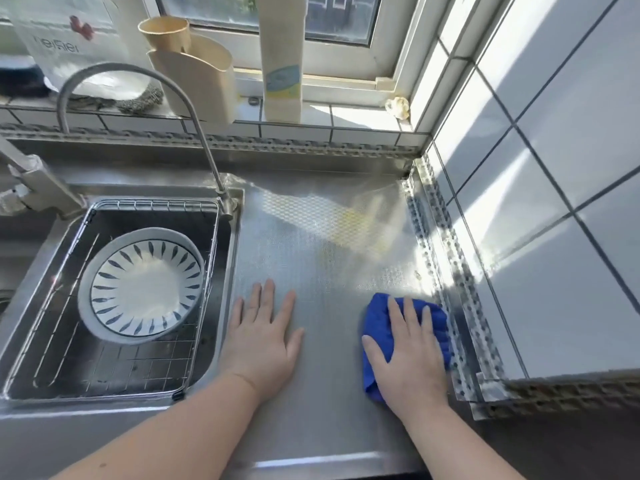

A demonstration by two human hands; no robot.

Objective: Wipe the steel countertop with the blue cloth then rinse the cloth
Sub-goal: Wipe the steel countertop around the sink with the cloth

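Your right hand (410, 355) lies flat, fingers straight, pressing the bunched blue cloth (379, 327) at the lower right of the frame, beside the tiled wall. Your left hand (263, 336) rests flat and holds nothing on the shiny steel countertop (322, 244). Push down evenly and wipe in long rows toward the steel sink (227, 258) at the left.

Much of the cloth (375, 327) is covered by the right hand (412, 355). The tall carton (282, 57) on the far sill is cut off at the top edge, as is the white bag (65, 39) at far left, whose print cannot be read. The tap handle (31, 181) is cropped at the left edge.
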